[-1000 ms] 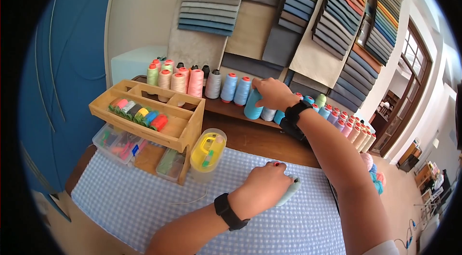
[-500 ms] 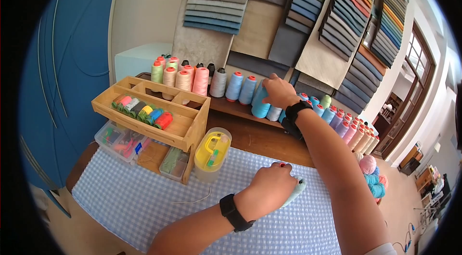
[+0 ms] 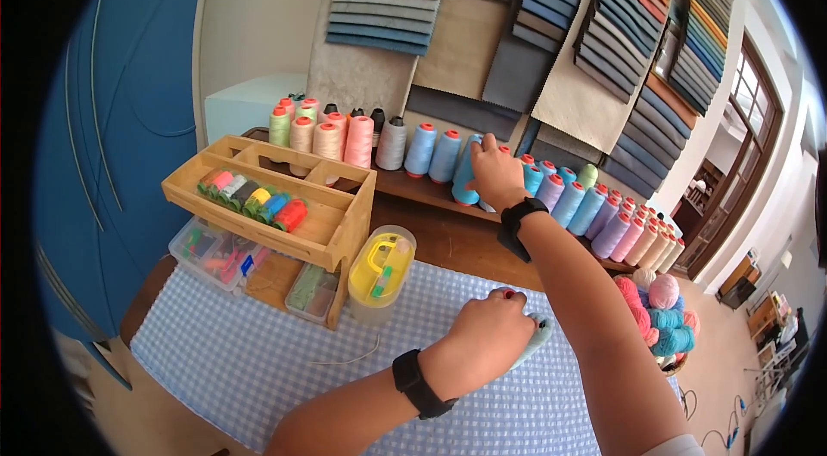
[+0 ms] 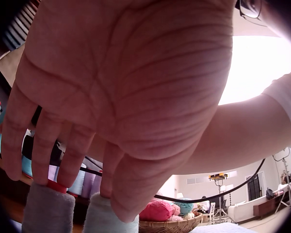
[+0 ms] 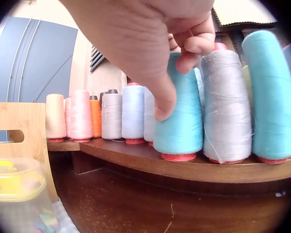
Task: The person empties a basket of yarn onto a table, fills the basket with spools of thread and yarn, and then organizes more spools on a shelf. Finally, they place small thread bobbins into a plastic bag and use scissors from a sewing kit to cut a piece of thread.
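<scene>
On the shelf stands a turquoise thread cone (image 5: 182,121) with a red base. My right hand (image 3: 500,172) grips its upper part, thumb on the near side and fingers round the far side. In the right wrist view a grey thread cone (image 5: 226,107) and another turquoise one (image 5: 270,97) stand beside it. Over the checked tablecloth (image 3: 258,370), my left hand (image 3: 487,331) holds two fuzzy-looking thread cones by their tops. One is pale teal (image 4: 110,216), the other grey (image 4: 48,211) with red at its top. The hand hides most of them in the head view.
Rows of thread cones line the shelf (image 3: 405,189) on both sides. At left stand a wooden organizer (image 3: 353,223) with small spools and a yellow-trayed plastic box (image 3: 370,310). A basket of yarn balls (image 3: 668,318) is at right; fabric swatches (image 3: 379,0) hang behind.
The turquoise cone has shifted slightly back and up on the shelf in my right hand's grip. My left hand keeps its hold, almost in place. The view has shifted a little, showing more yarn.
</scene>
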{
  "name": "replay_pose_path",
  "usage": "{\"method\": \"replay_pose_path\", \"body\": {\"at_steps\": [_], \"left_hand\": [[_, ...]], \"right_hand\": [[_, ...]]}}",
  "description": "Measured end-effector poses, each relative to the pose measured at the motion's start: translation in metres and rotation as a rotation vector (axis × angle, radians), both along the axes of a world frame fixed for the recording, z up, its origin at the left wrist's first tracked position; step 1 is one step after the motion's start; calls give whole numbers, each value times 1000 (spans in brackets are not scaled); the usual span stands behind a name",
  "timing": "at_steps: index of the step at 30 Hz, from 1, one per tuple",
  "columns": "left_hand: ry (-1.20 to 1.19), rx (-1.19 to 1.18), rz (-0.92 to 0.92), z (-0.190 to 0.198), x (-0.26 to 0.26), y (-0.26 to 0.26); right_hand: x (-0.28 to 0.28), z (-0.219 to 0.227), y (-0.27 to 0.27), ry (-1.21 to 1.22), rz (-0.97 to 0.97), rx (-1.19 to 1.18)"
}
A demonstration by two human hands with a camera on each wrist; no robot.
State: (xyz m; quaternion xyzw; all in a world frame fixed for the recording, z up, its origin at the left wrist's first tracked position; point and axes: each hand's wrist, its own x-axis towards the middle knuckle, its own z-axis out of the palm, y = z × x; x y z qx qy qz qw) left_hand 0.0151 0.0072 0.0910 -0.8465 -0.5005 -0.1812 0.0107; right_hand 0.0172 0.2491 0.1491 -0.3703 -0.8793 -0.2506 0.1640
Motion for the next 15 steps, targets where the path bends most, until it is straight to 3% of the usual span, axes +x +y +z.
{"method": "replay_pose_path", "body": {"at_steps": [15], "left_hand": [[-13,20,-19,-5,-1,1]], "right_hand": [[8,3,-8,54,45,-5]]}}
